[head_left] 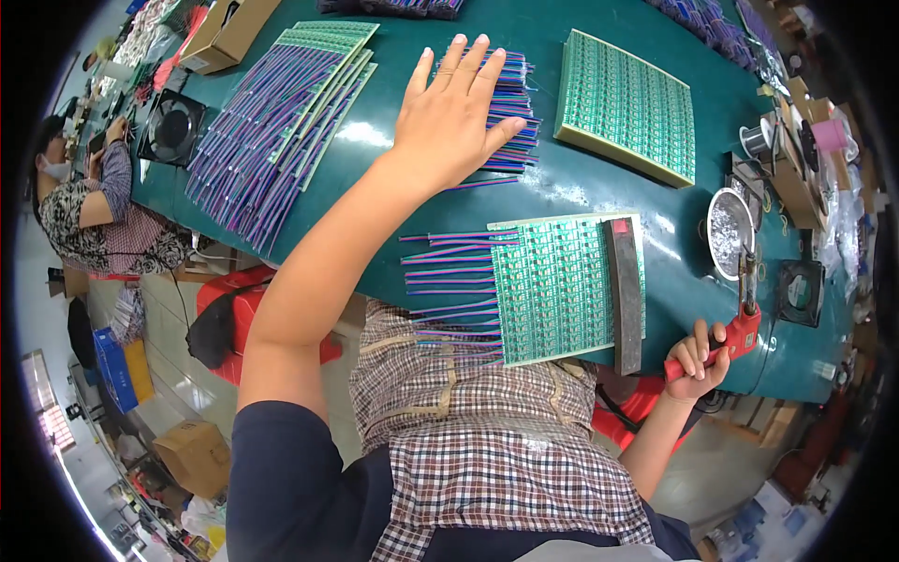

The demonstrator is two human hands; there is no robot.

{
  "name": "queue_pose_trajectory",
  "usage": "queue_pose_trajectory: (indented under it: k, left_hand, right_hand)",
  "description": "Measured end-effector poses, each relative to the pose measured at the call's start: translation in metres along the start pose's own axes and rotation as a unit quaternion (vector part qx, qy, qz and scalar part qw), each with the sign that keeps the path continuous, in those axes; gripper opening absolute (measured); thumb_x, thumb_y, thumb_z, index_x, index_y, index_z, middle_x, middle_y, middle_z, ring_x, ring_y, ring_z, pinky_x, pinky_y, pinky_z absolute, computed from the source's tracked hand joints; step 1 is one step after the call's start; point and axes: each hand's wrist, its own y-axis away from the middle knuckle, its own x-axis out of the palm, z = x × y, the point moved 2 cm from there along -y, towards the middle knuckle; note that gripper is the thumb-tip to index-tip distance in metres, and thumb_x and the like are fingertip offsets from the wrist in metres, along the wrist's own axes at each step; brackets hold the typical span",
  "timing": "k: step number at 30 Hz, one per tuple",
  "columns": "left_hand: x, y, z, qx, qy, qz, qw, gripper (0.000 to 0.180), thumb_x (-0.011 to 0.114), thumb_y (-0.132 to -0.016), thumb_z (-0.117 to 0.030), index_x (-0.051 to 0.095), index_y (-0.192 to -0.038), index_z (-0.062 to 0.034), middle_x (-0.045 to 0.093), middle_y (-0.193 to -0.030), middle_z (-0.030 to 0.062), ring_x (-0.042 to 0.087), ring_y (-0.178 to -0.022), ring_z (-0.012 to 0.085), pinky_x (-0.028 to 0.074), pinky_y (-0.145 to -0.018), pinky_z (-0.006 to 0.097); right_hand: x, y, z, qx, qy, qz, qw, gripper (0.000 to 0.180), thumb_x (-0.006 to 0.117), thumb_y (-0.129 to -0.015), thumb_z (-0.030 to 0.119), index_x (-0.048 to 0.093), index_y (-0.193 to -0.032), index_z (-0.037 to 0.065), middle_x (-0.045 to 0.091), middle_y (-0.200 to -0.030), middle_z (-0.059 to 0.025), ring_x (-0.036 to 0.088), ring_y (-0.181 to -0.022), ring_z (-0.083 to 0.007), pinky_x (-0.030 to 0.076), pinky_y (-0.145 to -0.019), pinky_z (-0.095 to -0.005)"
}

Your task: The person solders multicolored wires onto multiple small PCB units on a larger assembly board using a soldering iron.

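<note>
My left hand (pixel 451 126) lies with its fingers stretched out over a pile of short multicoloured wires (pixel 513 108); what is under the palm is hidden. In my right hand (pixel 698 361) is a red-handled soldering gun (pixel 744 332), its tip pointing up at the rim of a round metal dish (pixel 730 229). Between my hands, near the table's front edge, sits a green circuit board panel (pixel 557 290). Several wires (pixel 454 281) stick out from its left side. A dark bar (pixel 626 295) lies across the panel's right part.
A stack of bare green panels (pixel 627 108) stands at the far right. Wired panels (pixel 281 122) overlap at the far left, near a black fan (pixel 172 129) and a cardboard box (pixel 225 36). A solder spool (pixel 755 140) is at right. Another person (pixel 94 192) sits at left.
</note>
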Motion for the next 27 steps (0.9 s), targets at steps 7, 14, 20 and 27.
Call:
queue_pose_trajectory:
  k: [7, 14, 20, 27]
  left_hand:
    - [0.025, -0.001, -0.008, 0.020, 0.040, 0.073, 0.996, 0.089, 0.050, -0.087, -0.065, 0.036, -0.144, 0.0021, 0.033, -0.151, 0.0209, 0.025, -0.143, 0.0354, 0.019, -0.116, 0.050]
    - [0.026, -0.003, -0.012, 0.016, 0.041, 0.072, 0.996, 0.091, 0.049, -0.086, -0.068, 0.038, -0.142, 0.0029, 0.036, -0.149, 0.0223, 0.028, -0.141, 0.0376, 0.019, -0.115, 0.054]
    - [0.001, -0.038, -0.001, 0.036, 0.047, 0.020, 0.998, 0.045, 0.060, -0.090, -0.035, 0.056, -0.130, -0.0139, 0.051, -0.135, 0.0135, 0.043, -0.130, 0.0326, 0.028, -0.110, 0.048]
    - [0.032, -0.066, -0.014, 0.021, 0.081, -0.041, 0.996, 0.010, 0.065, -0.069, -0.015, 0.070, -0.072, -0.0063, 0.065, -0.095, 0.0105, 0.058, -0.099, 0.0310, 0.043, -0.088, 0.045]
  right_hand:
    - [0.000, 0.000, 0.001, -0.003, -0.014, -0.018, 1.000, 0.017, 0.059, -0.094, 0.016, 0.048, -0.103, 0.005, 0.047, -0.079, -0.0071, 0.048, -0.050, -0.0075, 0.043, -0.048, -0.0228]
    - [0.000, -0.001, 0.003, 0.007, -0.028, -0.024, 0.999, 0.018, 0.060, -0.094, 0.015, 0.048, -0.102, 0.004, 0.047, -0.079, -0.0076, 0.048, -0.050, -0.0083, 0.043, -0.047, -0.0227]
    - [0.004, -0.012, 0.001, 0.011, -0.038, -0.013, 0.999, 0.017, 0.060, -0.094, 0.013, 0.047, -0.101, 0.004, 0.046, -0.078, -0.0077, 0.048, -0.051, -0.0096, 0.044, -0.050, -0.0231]
    - [-0.005, 0.002, 0.006, -0.006, -0.025, -0.019, 0.999, 0.019, 0.057, -0.096, 0.015, 0.041, -0.100, 0.004, 0.043, -0.077, -0.0096, 0.043, -0.048, -0.0110, 0.040, -0.045, -0.0242]
